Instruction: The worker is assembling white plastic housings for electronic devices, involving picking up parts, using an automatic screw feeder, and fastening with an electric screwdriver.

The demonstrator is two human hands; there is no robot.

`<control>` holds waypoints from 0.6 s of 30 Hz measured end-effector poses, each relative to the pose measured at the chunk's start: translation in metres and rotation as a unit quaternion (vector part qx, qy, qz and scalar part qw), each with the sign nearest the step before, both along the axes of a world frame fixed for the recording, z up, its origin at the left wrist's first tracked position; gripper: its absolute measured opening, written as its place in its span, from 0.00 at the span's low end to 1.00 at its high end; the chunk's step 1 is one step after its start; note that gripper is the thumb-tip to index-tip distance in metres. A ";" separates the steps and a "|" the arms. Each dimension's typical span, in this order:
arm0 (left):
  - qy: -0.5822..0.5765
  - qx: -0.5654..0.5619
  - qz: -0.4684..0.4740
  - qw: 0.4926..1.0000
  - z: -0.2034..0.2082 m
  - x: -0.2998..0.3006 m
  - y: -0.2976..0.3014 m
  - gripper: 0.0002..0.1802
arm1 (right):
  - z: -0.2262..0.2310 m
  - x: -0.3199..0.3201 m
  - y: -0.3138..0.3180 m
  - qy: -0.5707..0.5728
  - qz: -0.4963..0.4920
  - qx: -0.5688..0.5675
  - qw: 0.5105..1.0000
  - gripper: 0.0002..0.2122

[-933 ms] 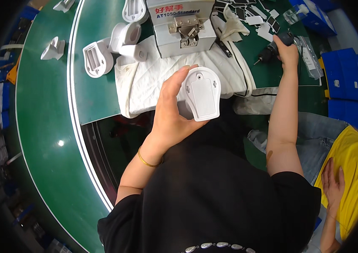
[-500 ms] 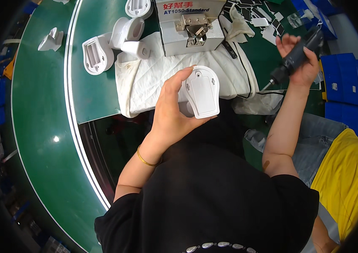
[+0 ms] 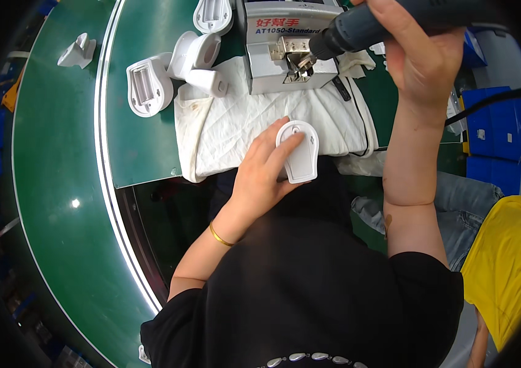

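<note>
My left hand grips a white plastic housing, rounded at the top and narrower below. Its flat cover faces up, and my index finger lies on the cover close to the screw hole. Raised at the upper right, my right hand is wrapped round a dark electric screwdriver. The screwdriver points down and left, its tip at the metal outlet of a grey screw feeder. Whether a screw is on the tip is too small to tell.
Several white housings, some with bare battery compartments, stand left of the feeder. A white cloth lies under it. Another white part sits on the green bench. At right are blue bins and a person in yellow.
My right hand has brought the screwdriver up and left to the screw feeder. My left hand has lowered the housing slightly, and its index finger has moved onto the cover.
</note>
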State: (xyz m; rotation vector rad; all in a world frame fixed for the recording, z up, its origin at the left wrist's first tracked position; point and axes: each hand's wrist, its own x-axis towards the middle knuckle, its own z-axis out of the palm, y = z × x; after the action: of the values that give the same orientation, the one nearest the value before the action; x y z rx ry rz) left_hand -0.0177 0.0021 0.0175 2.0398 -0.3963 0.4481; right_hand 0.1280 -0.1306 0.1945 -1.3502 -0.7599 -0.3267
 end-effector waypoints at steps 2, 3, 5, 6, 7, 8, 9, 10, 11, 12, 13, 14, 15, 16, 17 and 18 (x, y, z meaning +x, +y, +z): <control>-0.008 0.008 -0.001 1.000 -0.002 0.001 -0.003 0.40 | 0.001 0.002 0.003 0.013 0.008 -0.033 0.999 0.39; -0.015 0.018 0.000 1.000 -0.003 0.000 -0.003 0.40 | -0.001 0.001 0.005 0.026 0.019 -0.064 0.997 0.39; -0.011 0.012 0.006 1.000 -0.006 -0.001 -0.003 0.40 | 0.002 0.000 0.011 0.045 0.041 -0.061 0.996 0.40; -0.013 0.004 0.001 1.000 -0.006 0.001 -0.005 0.40 | 0.005 0.001 0.007 0.048 0.094 -0.069 0.992 0.40; -0.012 0.001 -0.003 1.000 -0.006 0.002 -0.006 0.40 | 0.008 0.002 0.005 0.051 0.147 -0.076 0.985 0.40; -0.012 0.000 -0.010 1.000 -0.006 0.004 -0.007 0.40 | 0.009 0.003 0.003 0.070 0.174 -0.077 0.979 0.39; -0.005 0.011 0.007 1.000 -0.007 -0.001 -0.003 0.41 | -0.004 0.024 0.017 0.075 0.195 -0.070 0.976 0.39; -0.004 0.009 0.005 1.000 -0.006 0.000 -0.004 0.41 | -0.016 0.056 0.030 0.011 0.335 0.055 0.941 0.38; -0.004 0.008 0.005 1.000 -0.005 0.000 -0.004 0.41 | -0.024 0.073 0.039 -0.051 0.463 0.179 0.866 0.37; -0.006 0.001 0.001 1.000 -0.005 0.002 -0.004 0.41 | 0.010 0.009 0.025 0.099 0.176 -0.056 0.978 0.32; -0.008 0.002 -0.005 1.000 -0.004 0.004 -0.006 0.41 | 0.009 0.012 0.018 0.097 0.171 -0.055 0.979 0.32; -0.010 -0.001 -0.009 1.000 -0.003 0.005 -0.008 0.41 | 0.004 0.018 0.014 0.081 0.150 -0.053 0.984 0.29; -0.007 -0.002 -0.003 1.000 -0.004 0.004 -0.007 0.42 | -0.001 0.021 0.017 0.067 0.139 -0.050 0.987 0.26; -0.005 0.000 0.002 1.000 -0.004 0.003 -0.007 0.42 | -0.004 0.019 0.022 0.074 0.102 -0.024 0.992 0.20; 0.000 -0.002 0.006 1.000 -0.004 0.002 -0.006 0.42 | -0.007 0.018 0.024 0.076 0.106 -0.023 0.991 0.20; 0.004 -0.005 0.007 1.000 -0.004 0.002 -0.006 0.43 | -0.009 0.016 0.024 0.077 0.076 -0.007 0.994 0.19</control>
State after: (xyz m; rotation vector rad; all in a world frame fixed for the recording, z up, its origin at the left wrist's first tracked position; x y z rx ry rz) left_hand -0.0159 -0.0041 0.0138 2.0342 -0.3746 0.4493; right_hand 0.1436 -0.1067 0.1853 -1.3059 -0.7318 -0.0952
